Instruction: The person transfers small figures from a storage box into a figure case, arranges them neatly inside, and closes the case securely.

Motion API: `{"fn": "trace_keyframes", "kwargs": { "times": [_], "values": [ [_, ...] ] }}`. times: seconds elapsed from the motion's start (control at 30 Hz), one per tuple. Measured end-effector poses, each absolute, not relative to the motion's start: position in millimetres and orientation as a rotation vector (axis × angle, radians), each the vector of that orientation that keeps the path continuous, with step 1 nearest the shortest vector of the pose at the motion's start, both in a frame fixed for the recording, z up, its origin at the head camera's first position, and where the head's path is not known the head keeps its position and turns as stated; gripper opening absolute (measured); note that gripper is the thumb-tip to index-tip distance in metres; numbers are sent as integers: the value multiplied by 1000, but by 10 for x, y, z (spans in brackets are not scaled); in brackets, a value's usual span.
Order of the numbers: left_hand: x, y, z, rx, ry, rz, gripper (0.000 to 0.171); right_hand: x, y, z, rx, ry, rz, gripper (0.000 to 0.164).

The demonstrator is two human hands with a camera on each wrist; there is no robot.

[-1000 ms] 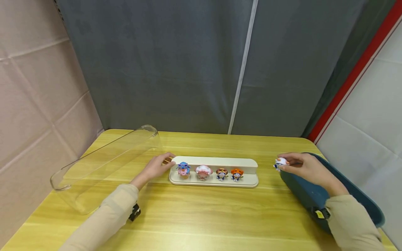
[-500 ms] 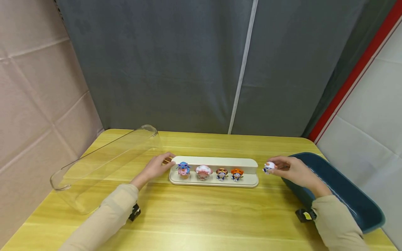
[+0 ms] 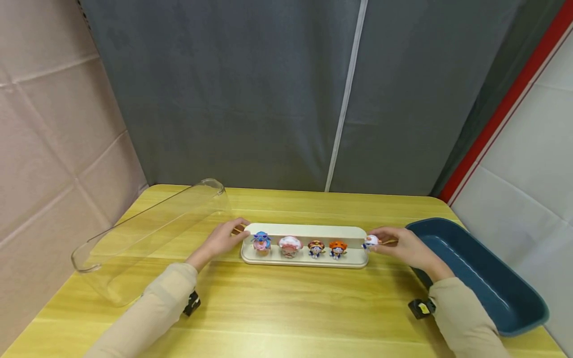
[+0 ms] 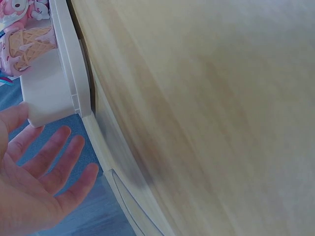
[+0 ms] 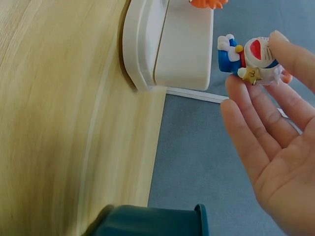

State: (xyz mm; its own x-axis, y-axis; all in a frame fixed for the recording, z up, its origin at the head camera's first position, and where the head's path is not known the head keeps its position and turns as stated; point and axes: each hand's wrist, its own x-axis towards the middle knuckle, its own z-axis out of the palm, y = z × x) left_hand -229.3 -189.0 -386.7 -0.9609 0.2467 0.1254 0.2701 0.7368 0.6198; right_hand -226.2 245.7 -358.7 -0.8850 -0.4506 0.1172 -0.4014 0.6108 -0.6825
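A cream display stand [image 3: 304, 230] bears several small figures in a row, among them a blue-and-pink one [image 3: 261, 243], a pink one with a white top [image 3: 290, 246] and an orange-hatted one [image 3: 337, 248]. At the stand's left end my left hand [image 3: 222, 239] rests its thumb and forefinger on the corner, the other fingers spread [image 4: 54, 147]. My right hand [image 3: 405, 246] pinches a small white-and-blue cat figurine [image 3: 370, 241] between thumb and fingers at the stand's right end. Red mouth and gold star show on the tilted figurine [image 5: 253, 59] in the right wrist view, apart from the stand.
A clear plastic cover [image 3: 152, 233] lies on the left of the wooden table [image 3: 286, 308]. To the right, near the right forearm, stands a dark teal bin [image 3: 474, 263]. A grey curtain [image 3: 246, 99] hangs behind the table.
My right hand has moved left with the figurine, from over the teal bin to the stand's right end. The left hand and the stand have stayed still.
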Motion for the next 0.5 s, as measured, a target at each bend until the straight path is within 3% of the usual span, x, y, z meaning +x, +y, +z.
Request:
{"fn": "trace_keyframes", "kwargs": {
  "times": [0.5],
  "values": [
    [-2309,-1900,-3888,-425,-2904,-1032,28,-2356,2351,-3738,-824,2678,-1154,36]
  ]
}}
